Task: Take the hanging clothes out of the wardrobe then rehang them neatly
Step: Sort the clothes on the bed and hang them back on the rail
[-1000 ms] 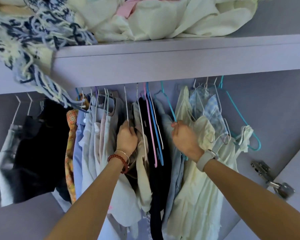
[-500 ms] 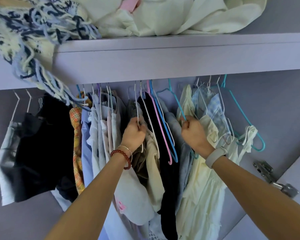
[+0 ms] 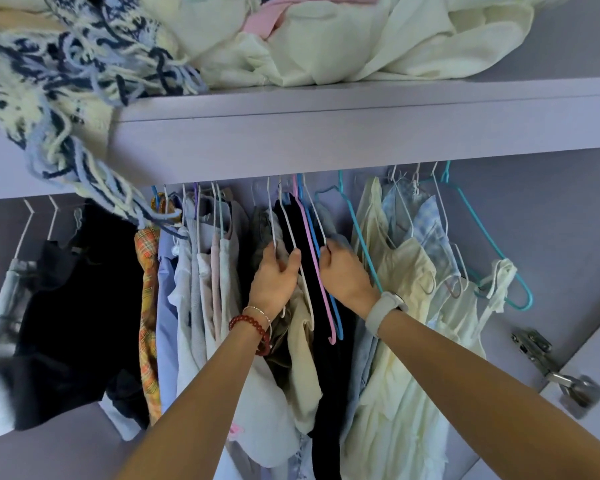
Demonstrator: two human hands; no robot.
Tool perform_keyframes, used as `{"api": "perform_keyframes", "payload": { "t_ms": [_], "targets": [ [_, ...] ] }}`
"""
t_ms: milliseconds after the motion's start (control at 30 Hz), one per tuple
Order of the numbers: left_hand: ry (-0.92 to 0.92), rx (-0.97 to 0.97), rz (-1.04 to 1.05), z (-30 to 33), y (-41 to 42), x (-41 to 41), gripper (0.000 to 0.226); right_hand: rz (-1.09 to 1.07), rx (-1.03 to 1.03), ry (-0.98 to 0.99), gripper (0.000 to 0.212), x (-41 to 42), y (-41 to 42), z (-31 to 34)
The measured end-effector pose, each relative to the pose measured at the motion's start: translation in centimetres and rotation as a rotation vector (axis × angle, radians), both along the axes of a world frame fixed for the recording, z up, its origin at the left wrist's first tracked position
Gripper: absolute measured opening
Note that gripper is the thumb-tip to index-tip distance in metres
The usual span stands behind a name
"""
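Observation:
Many garments hang on thin hangers under a lilac shelf (image 3: 326, 133). My left hand (image 3: 274, 275) grips white wire hangers (image 3: 272, 223) carrying beige and brown garments (image 3: 302, 341) in the middle of the row. My right hand (image 3: 343, 271) is closed around the white hanger beside the pink hanger (image 3: 312, 258) and blue hanger (image 3: 336, 317), which carry a black garment (image 3: 326, 393). Cream dresses (image 3: 406, 341) hang right of my right hand. Black tops (image 3: 77, 306), an orange plaid piece (image 3: 148, 306) and pale shirts (image 3: 187, 289) hang to the left.
Piled cream and pink clothes (image 3: 326, 36) lie on the shelf. A blue-and-white fringed scarf (image 3: 66, 109) droops over its left edge onto the hangers. An empty teal hanger (image 3: 482, 244) hangs far right. A metal door hinge (image 3: 548, 368) sits lower right.
Both hands have shifted along the rail toward each other; my left hand now holds hangers nearer the black garment, and my right hand has moved left off the teal hanger.

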State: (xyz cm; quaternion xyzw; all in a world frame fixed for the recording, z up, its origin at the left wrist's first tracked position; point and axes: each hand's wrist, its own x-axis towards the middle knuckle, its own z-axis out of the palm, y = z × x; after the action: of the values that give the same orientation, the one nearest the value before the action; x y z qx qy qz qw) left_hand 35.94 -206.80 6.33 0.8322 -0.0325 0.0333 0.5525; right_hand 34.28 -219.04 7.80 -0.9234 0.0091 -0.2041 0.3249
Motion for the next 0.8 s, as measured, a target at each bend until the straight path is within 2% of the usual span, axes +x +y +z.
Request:
{"api": "perform_keyframes", "payload": {
  "t_ms": [100, 267, 400, 500, 600, 667, 800],
  "targets": [
    [-0.015, 0.022, 0.017, 0.1, -0.1, 0.0, 0.060, -0.012, 0.150, -0.058, 0.024, -0.3, -0.7, -0.6],
    [-0.116, -0.028, 0.028, 0.1, -1.6, 0.0, 0.054, -0.186, 0.272, -0.101, 0.036, -1.0, -1.7, -0.3],
    [-0.152, 0.004, -0.041, -0.1, -1.6, 0.4, 0.043, -0.122, -0.033, -0.052, 0.041, -2.0, -1.5, 0.0],
    [-0.103, -0.088, -0.102, -0.3, -0.6, 0.8, 0.044, -0.061, -0.262, -0.168, 0.043, -2.5, -0.8, -0.6],
    [-0.047, -0.166, -0.143, -0.5, 0.0, 1.2, 0.044, -0.155, -0.457, -0.233, 0.046, -2.1, 0.0, -0.9],
    [-0.045, -0.147, -0.148, -0.3, 0.2, 1.0, 0.042, -0.170, -0.519, -0.237, 0.048, -2.0, 0.5, -0.4],
    [-0.073, -0.062, -0.137, -0.3, 0.3, 0.9, 0.044, -0.202, -0.449, -0.234, 0.045, -2.0, 0.6, 0.1]
  ]
}}
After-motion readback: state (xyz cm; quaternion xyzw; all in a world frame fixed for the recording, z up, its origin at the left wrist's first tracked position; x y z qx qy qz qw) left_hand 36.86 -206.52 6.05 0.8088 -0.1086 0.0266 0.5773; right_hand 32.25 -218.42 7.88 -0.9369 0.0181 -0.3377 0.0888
